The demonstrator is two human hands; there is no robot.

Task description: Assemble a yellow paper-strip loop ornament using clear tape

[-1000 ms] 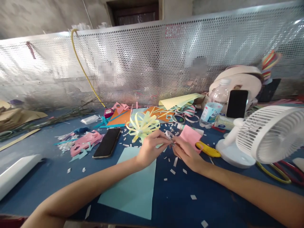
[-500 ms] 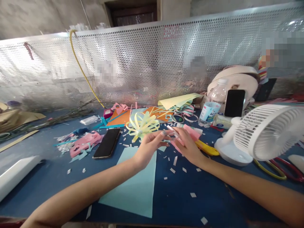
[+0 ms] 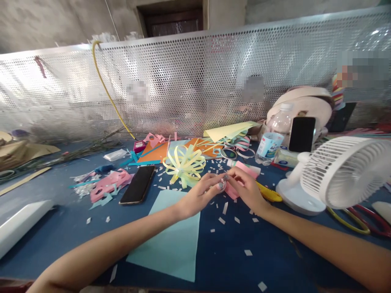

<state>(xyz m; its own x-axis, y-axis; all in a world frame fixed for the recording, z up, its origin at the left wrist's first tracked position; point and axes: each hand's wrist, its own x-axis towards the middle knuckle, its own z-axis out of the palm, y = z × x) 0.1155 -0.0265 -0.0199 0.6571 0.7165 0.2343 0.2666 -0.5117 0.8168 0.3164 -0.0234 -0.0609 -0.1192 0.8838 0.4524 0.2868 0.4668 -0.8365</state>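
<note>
My left hand [image 3: 201, 194] and my right hand [image 3: 249, 192] meet fingertip to fingertip above the table. Both are closed on a small pale paper strip [image 3: 224, 185], which looks curled and is mostly hidden by the fingers. Under and behind my right hand lies pink paper [image 3: 248, 169], partly covered. A yellow cutter-like tool [image 3: 269, 192] sticks out beside that hand. Just beyond my left hand stands a ball of looped yellow paper strips [image 3: 185, 162]. Beneath my left wrist a light blue sheet [image 3: 171, 240] lies flat on the table.
A black phone [image 3: 138, 185] and pink paper scraps [image 3: 111, 184] lie at left. To the right stand a white fan [image 3: 345, 171], a plastic bottle [image 3: 270, 144] and a propped phone [image 3: 302, 134]. Scissors [image 3: 351, 219] lie below the fan. A perforated metal screen [image 3: 183, 81] closes the back.
My hands have come together, the fingers of both closing on the pale paper strip. Half a second earlier it stuck out from my right fingers, with my left fingers stretched towards it.
</note>
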